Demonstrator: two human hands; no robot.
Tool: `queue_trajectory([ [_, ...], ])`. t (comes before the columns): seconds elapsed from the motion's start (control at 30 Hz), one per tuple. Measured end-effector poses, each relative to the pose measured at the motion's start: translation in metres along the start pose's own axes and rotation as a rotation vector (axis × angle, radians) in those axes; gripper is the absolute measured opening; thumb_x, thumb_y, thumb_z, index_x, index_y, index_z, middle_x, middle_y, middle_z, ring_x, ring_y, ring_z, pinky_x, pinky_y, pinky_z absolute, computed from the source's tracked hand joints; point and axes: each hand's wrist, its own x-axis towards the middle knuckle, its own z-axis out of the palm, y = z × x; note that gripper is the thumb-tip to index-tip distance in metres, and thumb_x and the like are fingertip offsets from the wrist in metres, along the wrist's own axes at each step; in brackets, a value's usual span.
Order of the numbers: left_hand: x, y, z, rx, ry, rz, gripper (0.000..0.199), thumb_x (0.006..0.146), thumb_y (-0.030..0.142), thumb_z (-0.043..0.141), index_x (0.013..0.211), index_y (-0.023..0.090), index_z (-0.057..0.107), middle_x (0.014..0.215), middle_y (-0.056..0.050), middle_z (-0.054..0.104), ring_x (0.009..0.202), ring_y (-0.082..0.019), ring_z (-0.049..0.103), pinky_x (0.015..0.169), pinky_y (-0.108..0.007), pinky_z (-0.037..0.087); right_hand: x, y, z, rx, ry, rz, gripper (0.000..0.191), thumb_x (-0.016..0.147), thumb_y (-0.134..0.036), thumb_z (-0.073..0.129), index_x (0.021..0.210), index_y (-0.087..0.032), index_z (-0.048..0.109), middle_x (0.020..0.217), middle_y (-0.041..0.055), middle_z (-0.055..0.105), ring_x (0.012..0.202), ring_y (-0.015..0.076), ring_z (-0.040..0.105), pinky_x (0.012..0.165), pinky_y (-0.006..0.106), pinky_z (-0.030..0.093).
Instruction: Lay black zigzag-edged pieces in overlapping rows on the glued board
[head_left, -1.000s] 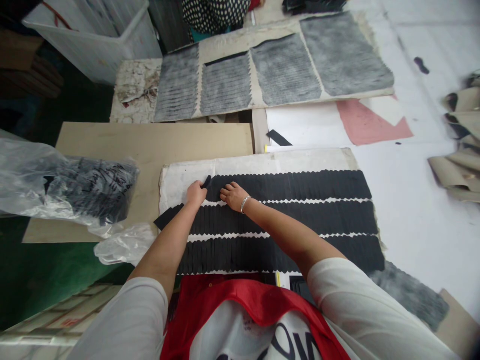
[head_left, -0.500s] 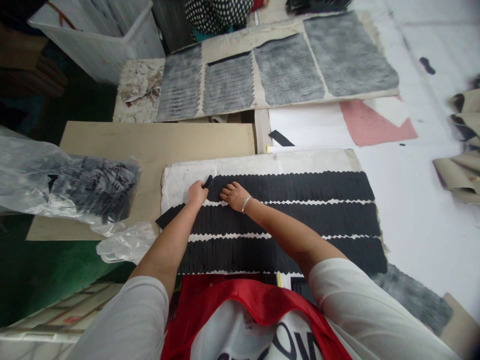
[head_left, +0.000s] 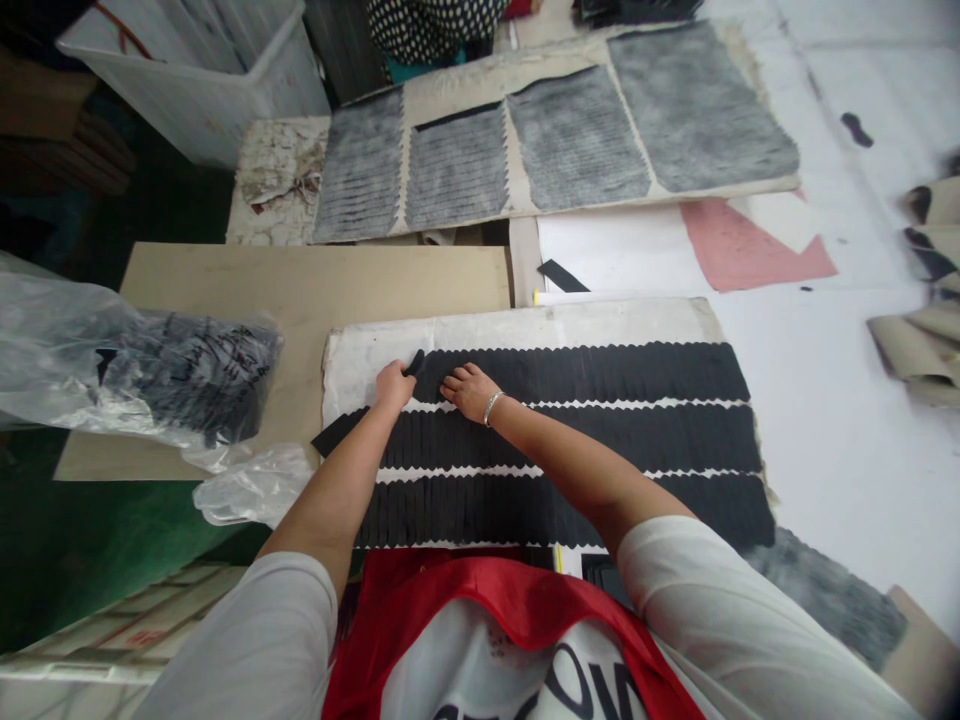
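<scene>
Three rows of thin black pieces lie overlapped on a pale board (head_left: 360,350) in front of me. At the left end of the far row (head_left: 600,372), my left hand (head_left: 394,385) is closed on a small black piece (head_left: 415,363) that sticks out past the thumb. My right hand (head_left: 468,391), with a silver bracelet at the wrist, lies flat on that same row, fingers spread. The middle row (head_left: 697,435) and the near row (head_left: 465,508) are partly hidden by my forearms. Beside my left forearm, a loose black strip (head_left: 337,432) juts over the board's left edge.
A clear plastic bag (head_left: 202,370) of black pieces rests on a tan board (head_left: 315,275) at left. Beyond lies another board with grey panels (head_left: 585,135). A white bin (head_left: 202,80) stands at back left, and a person in dotted cloth (head_left: 439,28) is at the back.
</scene>
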Motion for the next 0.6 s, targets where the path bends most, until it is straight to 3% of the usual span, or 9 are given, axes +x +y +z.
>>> queue_trajectory([
  [0.6,0.0035,0.0000,-0.0053,0.019,-0.052,-0.003,0.024,0.073,0.021,0.055,0.095,0.017,0.065,0.100,-0.008,0.068,0.098,-0.021,0.061,0.082,-0.026,0.043,0.0020,-0.0025,-0.0007,0.000,-0.026,0.014,0.033,0.091,-0.020,0.038,0.117,-0.019,0.058,0.112,0.0099,0.058,0.099,0.0238,0.044,0.089,0.041,0.028],
])
